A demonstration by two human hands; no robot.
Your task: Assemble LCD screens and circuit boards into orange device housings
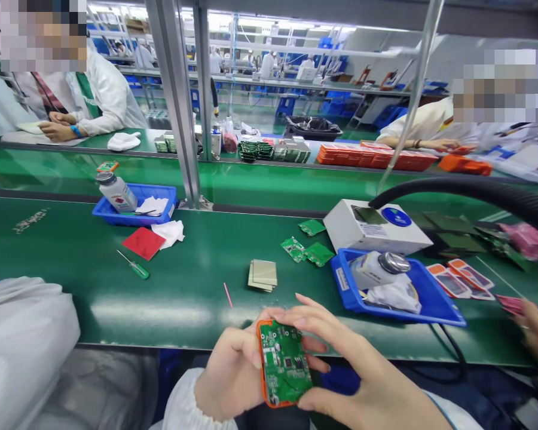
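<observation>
Green bench (197, 257): smooth, glossy top, reflecting light along its near edge. White box (354, 234): rectangular, matt, at the far right. Blue tray (344, 289): moulded plastic, sloping walls, just in front of the box.

Both hands are at the bench's near edge, with the case (262, 379) held between them. Right hand (354, 364): spread wide over the length of the case, thumb at its near right corner, forefinger at its far edge; contact appears light, though the pressure cannot be judged from this angle. Left hand (233, 367): closed around the case from the left and beneath, thumb on the left side, fingertips showing past the right. Long axis of the case points away from the body, far end leaning slightly left.

Case: orange, rounded corners, rim standing around the board (289, 367). Board: green, flat, face up, dotted with solder and small dark chips. Plates (263, 273): dull beige, square, stacked unevenly, beyond the hands. Stick (228, 294): thin, pink, straight, left of the plates.
</observation>
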